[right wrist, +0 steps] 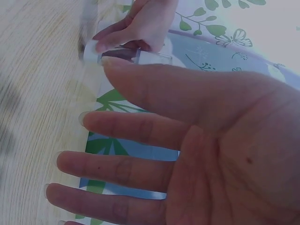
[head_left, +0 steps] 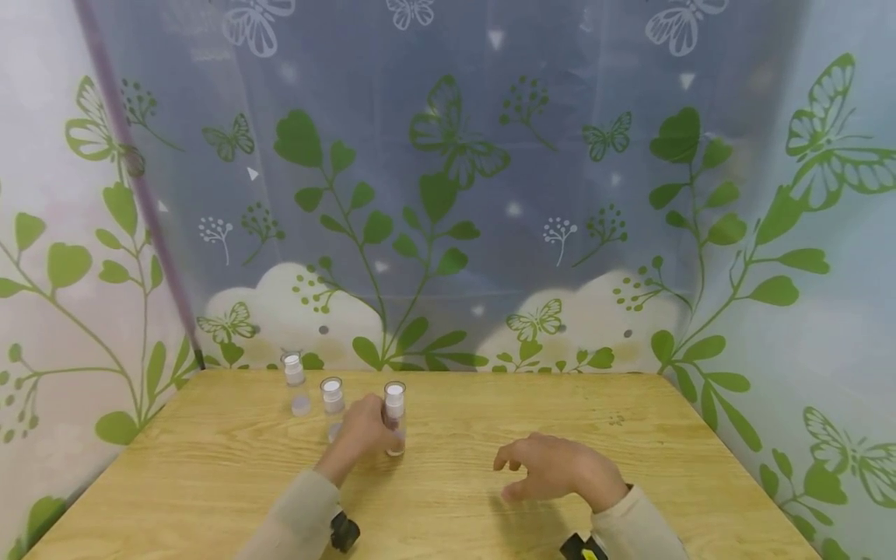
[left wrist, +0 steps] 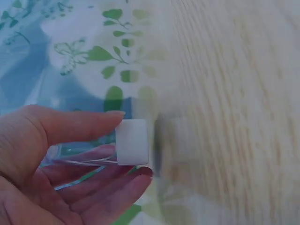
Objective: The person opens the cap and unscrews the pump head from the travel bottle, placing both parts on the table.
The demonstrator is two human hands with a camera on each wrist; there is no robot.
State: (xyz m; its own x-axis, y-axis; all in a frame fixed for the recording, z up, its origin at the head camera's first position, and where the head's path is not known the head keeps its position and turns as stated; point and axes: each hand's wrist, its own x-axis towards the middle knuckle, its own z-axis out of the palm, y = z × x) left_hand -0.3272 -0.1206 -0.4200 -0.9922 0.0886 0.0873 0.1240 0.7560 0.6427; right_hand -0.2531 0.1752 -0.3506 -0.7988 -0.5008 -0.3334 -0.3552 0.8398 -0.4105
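Observation:
My left hand (head_left: 362, 429) grips a slim clear bottle (head_left: 395, 400) with a white pump top, upright at the table's middle. In the left wrist view, thumb and fingers lie on either side of its white base (left wrist: 132, 142), close to the table surface; whether it touches is hard to tell. A second similar bottle (head_left: 332, 395) stands just left of that hand, partly hidden by it. Farther left and back is a third bottle (head_left: 294, 370). My right hand (head_left: 556, 468) hovers over the table to the right, fingers spread and holding nothing.
The wooden table (head_left: 455, 513) reaches back to a blue patterned curtain (head_left: 546, 218) with green leaves and butterflies. Similar patterned sheets hang at the left and right sides. A dark wrist device (head_left: 344, 532) sits at the left sleeve.

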